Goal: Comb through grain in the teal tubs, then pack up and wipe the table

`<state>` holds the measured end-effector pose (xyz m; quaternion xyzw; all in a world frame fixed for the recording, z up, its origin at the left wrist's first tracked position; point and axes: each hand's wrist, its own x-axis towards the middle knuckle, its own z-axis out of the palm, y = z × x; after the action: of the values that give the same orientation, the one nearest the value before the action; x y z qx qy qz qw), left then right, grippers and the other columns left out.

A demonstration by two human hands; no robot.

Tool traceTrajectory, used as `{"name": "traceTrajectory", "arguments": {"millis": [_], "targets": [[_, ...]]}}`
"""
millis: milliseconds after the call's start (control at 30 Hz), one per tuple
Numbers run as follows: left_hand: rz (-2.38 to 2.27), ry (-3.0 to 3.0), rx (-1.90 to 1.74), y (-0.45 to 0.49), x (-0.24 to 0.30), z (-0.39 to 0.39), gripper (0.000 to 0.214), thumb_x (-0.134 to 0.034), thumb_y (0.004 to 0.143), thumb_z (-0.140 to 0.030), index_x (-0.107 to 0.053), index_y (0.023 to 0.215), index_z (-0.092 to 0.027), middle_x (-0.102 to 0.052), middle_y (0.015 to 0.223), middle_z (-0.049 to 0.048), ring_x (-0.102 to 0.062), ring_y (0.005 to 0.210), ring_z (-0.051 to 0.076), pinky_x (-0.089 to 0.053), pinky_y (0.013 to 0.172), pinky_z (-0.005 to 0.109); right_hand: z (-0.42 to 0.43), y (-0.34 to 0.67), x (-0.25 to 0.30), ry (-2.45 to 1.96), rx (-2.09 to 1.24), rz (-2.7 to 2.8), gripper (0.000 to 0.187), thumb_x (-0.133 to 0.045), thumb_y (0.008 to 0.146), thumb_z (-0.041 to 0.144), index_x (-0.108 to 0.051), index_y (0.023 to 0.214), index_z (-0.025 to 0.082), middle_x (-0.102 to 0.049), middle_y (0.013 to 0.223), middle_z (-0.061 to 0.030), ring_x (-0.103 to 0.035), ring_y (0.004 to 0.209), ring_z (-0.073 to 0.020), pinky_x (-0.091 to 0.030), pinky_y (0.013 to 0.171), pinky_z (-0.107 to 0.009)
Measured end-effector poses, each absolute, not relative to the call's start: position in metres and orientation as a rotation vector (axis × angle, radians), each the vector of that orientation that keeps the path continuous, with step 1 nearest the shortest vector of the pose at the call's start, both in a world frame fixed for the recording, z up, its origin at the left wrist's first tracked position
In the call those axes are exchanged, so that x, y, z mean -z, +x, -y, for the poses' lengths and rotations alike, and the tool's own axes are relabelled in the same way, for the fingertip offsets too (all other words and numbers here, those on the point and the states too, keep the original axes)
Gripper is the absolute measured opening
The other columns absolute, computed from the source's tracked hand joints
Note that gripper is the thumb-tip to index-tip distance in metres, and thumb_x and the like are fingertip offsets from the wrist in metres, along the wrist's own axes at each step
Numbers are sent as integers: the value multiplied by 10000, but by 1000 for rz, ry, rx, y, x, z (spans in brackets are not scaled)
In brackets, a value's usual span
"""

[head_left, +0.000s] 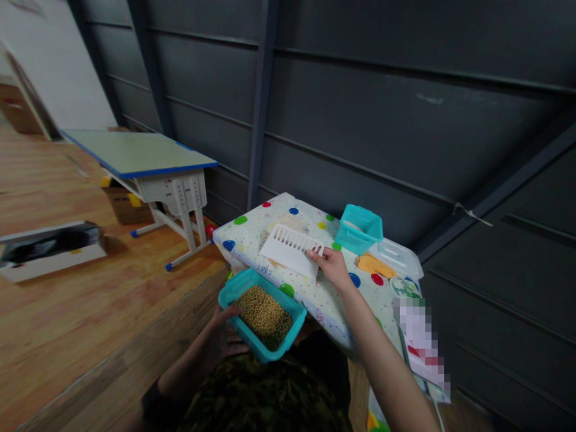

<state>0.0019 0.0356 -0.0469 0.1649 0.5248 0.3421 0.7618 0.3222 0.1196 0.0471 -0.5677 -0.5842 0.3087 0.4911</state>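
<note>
Left hand [224, 335] gripped teal tub [248, 336] of beans [261, 313] by its rim; right hand [333, 267] pinched white slotted scoop [288, 254] by one corner.

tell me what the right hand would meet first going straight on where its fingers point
The white slotted board, which the right hand already touches; depth is unclear, so it might slide over it.

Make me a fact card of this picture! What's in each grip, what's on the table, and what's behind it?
Left grip: teal tub holding small round tan beans, greener near one end
Right grip: white slotted piece
Table cover: white, colourful spots
Also on table: another teal tub, clear lid, orange cloth
Behind: dark wall
</note>
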Motion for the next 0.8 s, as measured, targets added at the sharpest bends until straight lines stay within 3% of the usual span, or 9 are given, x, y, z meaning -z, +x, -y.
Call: {"name": "traceTrajectory", "arguments": {"millis": [200,333,600,800], "targets": [[-1201,397,-804,7,53,-31,783,-903,627,-509,-580,1322,-352,-728,798,12,-849,1029,415,-683,883,509,-118,323,-44,-1368,-799,1413,578,-852,719,750,-773,720,177,-651,661,-19,-508,638,-170,-397,590,-297],[-1172,415,-774,2,57,-34,814,-910,639,-508,-559,1361,-375,-703,786,-12,-853,950,385,-681,896,497,-118,322,-46,-1360,-809,1372,579,-852,707,744,-800,756,169,-656,675,-20,-504,643,-168,-401,595,-299],[-1176,427,-752,2,58,-34,666,-788,861,-507,-507,1436,-323,-780,1001,57,-841,993,381,-658,928,505,-118,324,-51,-1382,-780,1378,615,-858,668,788,-773,706,179,-599,632,-3,-444,620,-152,-364,578,-295],[-1153,406,-713,-1,59,-37,807,-884,730,-488,-471,1411,-363,-726,895,12,-848,929,363,-671,906,484,-107,336,-59,-1428,-746,1329,641,-868,656,812,-800,744,181,-677,693,-40,-546,657,-195,-465,614,-331]]}}
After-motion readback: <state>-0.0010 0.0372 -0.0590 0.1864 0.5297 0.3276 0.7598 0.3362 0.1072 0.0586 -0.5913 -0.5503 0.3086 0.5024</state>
